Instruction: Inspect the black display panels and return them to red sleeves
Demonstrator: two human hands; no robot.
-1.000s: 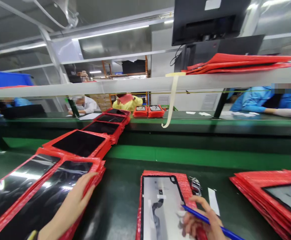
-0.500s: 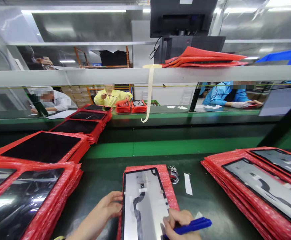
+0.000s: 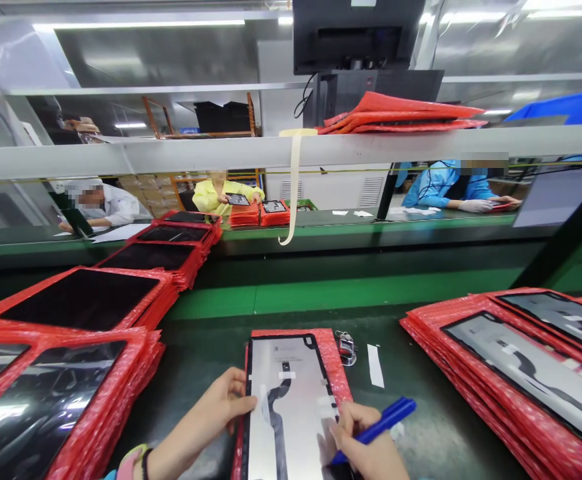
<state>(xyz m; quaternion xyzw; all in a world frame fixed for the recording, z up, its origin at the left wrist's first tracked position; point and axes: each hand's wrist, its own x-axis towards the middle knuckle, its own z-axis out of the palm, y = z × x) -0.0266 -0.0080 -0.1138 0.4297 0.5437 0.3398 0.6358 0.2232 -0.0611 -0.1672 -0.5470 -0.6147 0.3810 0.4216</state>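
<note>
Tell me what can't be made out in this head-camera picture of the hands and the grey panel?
- Pen tip: hidden behind the right hand.
- Grey panel near end: cut off by the bottom edge.
- Left hand: fingertips at the panel's edge; whether they press it is unclear.
- Small metal item beside the panel: too small to identify.
- Panels under the right stack: covered by the upper ones.

Your left hand steadies the panel at 6 o'clock; your right hand holds a blue pen on it.
</note>
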